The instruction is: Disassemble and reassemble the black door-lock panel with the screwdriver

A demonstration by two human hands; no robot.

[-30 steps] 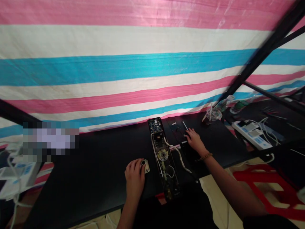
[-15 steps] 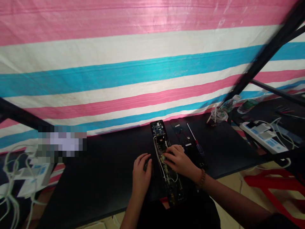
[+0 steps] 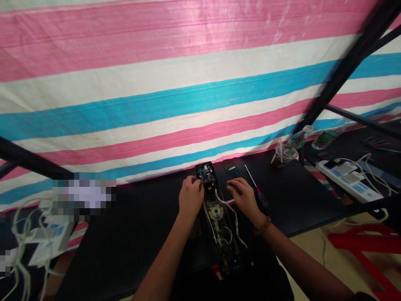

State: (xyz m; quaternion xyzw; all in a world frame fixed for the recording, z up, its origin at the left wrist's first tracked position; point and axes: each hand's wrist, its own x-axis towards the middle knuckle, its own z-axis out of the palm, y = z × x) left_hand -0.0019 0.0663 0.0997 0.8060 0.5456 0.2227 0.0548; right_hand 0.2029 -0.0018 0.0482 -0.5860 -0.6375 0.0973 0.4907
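A long black electronic device [image 3: 216, 234] lies opened lengthwise, its near end by my lap. A circuit board [image 3: 204, 173] fills its far end, and a round speaker-like part [image 3: 216, 212] sits mid-body. My left hand [image 3: 191, 195] is closed at the housing's left edge beside the board, its fingertips partly hidden. My right hand [image 3: 246, 200] is just right of the housing, thumb and fingertips pinched together; a small dark thing may be between them. A loose white cable [image 3: 235, 219] runs from below the board over the right edge.
Right of my right hand lies a screwdriver [image 3: 257, 186] beside a dark flat panel [image 3: 231, 169]. A plastic cup [image 3: 285, 155] stands at the back right of the black table [image 3: 131, 234]. Power strips [image 3: 351, 179] with cables flank the table, and a red stool [image 3: 360, 242] is at lower right.
My left hand has moved forward from the table to the housing's edge. My right hand has left the inside of the device for its right side. The white cable now hangs out rightward.
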